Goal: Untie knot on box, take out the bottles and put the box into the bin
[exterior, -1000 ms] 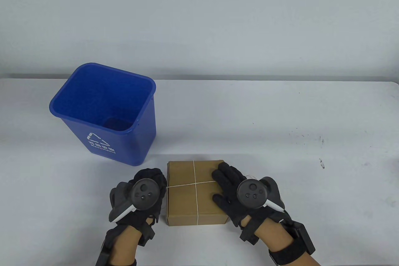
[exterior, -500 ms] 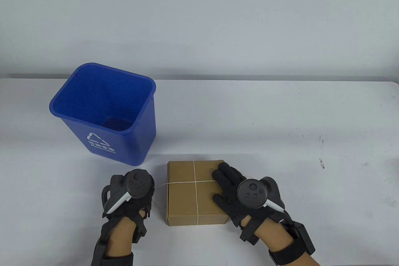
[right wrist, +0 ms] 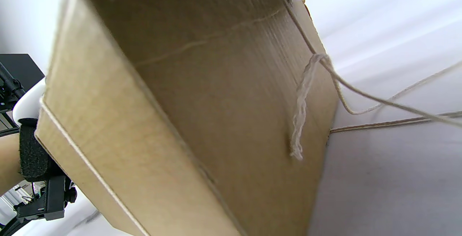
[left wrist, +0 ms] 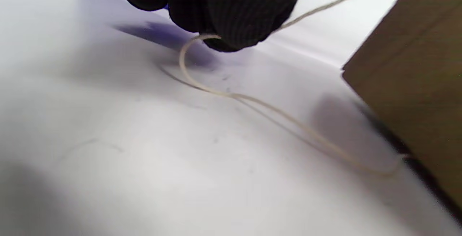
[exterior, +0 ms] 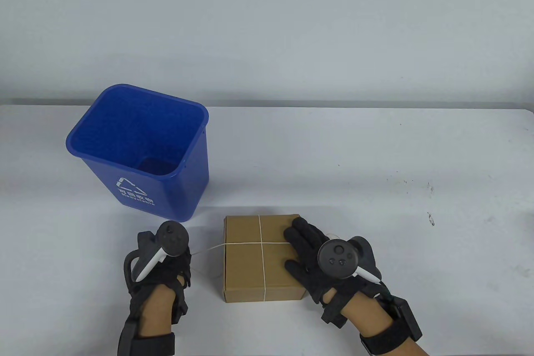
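A brown cardboard box (exterior: 250,262) tied crosswise with pale string (exterior: 262,243) sits at the table's front centre. My right hand (exterior: 306,256) lies flat on the box's right part, fingers straight. My left hand (exterior: 175,258) is left of the box, its curled fingers (left wrist: 231,16) pinching a string end (left wrist: 274,111) that runs taut from the box's left edge. In the right wrist view the box side (right wrist: 202,95) fills the frame, with a frayed string end (right wrist: 301,102) hanging beside it. No bottles show.
A blue recycling bin (exterior: 139,149) stands open and empty at the back left, close behind my left hand. The white table (exterior: 375,155) stretches right and back of the box. Small dark marks (exterior: 429,218) dot its right side.
My left hand has moved leftward away from the box, drawing the string out from its left edge. The right hand and the box have stayed in place.
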`<state>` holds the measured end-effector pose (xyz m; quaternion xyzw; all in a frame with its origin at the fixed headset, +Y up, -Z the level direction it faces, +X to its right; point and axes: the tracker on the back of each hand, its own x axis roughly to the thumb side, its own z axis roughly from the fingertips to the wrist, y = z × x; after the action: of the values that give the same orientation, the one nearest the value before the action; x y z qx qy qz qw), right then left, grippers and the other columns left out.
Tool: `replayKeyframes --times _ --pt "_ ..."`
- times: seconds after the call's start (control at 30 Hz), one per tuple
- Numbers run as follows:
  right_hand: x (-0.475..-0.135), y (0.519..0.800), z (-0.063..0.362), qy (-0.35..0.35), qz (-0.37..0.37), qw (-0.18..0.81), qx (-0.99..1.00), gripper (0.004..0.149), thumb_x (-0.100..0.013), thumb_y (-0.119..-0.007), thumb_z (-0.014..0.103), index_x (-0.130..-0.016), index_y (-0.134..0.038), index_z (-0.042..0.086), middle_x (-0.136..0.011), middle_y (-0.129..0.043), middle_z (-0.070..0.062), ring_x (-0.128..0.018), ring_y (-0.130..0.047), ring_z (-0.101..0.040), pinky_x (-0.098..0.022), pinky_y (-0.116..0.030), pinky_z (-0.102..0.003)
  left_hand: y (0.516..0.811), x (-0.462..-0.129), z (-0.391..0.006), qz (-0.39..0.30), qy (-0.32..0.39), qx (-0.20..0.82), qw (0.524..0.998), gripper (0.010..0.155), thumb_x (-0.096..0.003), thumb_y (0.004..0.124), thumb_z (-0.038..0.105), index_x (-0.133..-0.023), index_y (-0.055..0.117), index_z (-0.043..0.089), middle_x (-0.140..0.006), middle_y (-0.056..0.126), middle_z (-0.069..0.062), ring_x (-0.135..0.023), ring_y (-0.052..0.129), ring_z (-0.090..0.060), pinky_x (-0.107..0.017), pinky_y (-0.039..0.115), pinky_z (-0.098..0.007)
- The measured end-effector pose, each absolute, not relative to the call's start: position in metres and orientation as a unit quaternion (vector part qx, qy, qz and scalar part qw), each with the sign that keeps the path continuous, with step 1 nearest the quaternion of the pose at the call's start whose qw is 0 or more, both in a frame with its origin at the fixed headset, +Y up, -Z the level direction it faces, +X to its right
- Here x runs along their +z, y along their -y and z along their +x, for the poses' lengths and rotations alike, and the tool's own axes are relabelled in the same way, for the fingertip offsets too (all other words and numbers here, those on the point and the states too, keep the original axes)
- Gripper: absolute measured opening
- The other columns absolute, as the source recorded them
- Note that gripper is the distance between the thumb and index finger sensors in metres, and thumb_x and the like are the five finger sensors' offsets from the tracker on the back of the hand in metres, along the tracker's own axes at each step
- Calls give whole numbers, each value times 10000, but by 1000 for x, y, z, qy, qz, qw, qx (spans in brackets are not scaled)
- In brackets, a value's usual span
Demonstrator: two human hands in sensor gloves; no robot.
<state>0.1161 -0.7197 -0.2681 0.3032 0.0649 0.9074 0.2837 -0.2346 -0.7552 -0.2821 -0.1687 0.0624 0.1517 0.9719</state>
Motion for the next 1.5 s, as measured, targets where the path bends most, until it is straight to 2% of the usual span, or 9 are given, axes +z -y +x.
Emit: replayKeyframes --times 0.2,0.5,0.63,0.83,1.03,1.1,1.17,1.27,1.5 --pt "-268 720 116 -65 303 284 907 716 -514 -603 466 -1074 -353 97 -1122 -174 -147 -964 -383 -602 -616 -398 -738 760 -282 -247 -183 -107 160 964 448 -491 741 230 -897 745 42 -1098 454 -155 -1043 376 -510 -725 426 -674" --pt "-268 720 117 -67 302 279 909 716 -514 -601 467 -1075 -353 98 -1123 -173 -146 -964 -387 -602 -616 -400 -738 758 -292 -255 -221 -68 111 967 422 -493 748 224 -884 744 64 -1084 478 -94 -1047 423 -460 -717 484 -650" --pt "-268 720 117 -67 302 279 909 716 -514 -600 468 -1075 -351 99 -1123 -171 -146 -964 -389 -602 -616 -401 -738 756 -292 -255 -229 -97 107 963 424 -498 760 220 -893 747 67 -1082 495 -89 -1050 429 -463 -717 489 -646" --pt "-268 720 117 -67 302 279 909 716 -514 -599 465 -1074 -349 97 -1122 -170 -149 -963 -394 -602 -615 -403 -738 740 -276 -264 -185 -101 192 959 506 -503 731 239 -973 732 52 -1090 564 -173 -1013 511 -516 -691 527 -651" --pt "-268 720 117 -67 303 280 908 715 -514 -596 464 -1074 -345 96 -1120 -165 -152 -962 -404 -599 -615 -408 -736 701 -252 -254 -50 -66 236 968 476 -500 773 294 -927 821 88 -1046 701 -169 -961 666 -511 -645 633 -635" --pt "-268 721 117 -67 303 282 908 716 -514 -596 464 -1074 -345 94 -1119 -165 -151 -960 -406 -601 -614 -409 -736 693 -249 -246 -8 -29 257 966 501 -494 795 325 -940 810 98 -1052 699 -156 -967 671 -503 -654 637 -630" --pt "-268 721 117 -67 303 283 908 715 -514 -595 464 -1073 -345 95 -1119 -164 -151 -960 -406 -601 -614 -410 -736 692 -251 -234 -4 43 294 955 535 -492 809 340 -969 784 100 -1070 669 -151 -984 646 -498 -667 621 -633" --pt "-268 721 117 -67 303 283 908 715 -514 -592 465 -1074 -343 96 -1120 -162 -151 -960 -407 -602 -614 -411 -735 695 -251 -215 -6 95 342 935 572 -491 821 336 -997 761 77 -1087 639 -168 -1000 613 -510 -678 596 -649" --pt "-268 721 117 -67 303 283 908 715 -515 -590 465 -1074 -341 95 -1119 -163 -153 -957 -410 -604 -614 -413 -735 707 -256 -186 -4 122 264 957 607 -488 817 293 -1046 695 89 -1125 559 -152 -1039 544 -501 -706 554 -661"
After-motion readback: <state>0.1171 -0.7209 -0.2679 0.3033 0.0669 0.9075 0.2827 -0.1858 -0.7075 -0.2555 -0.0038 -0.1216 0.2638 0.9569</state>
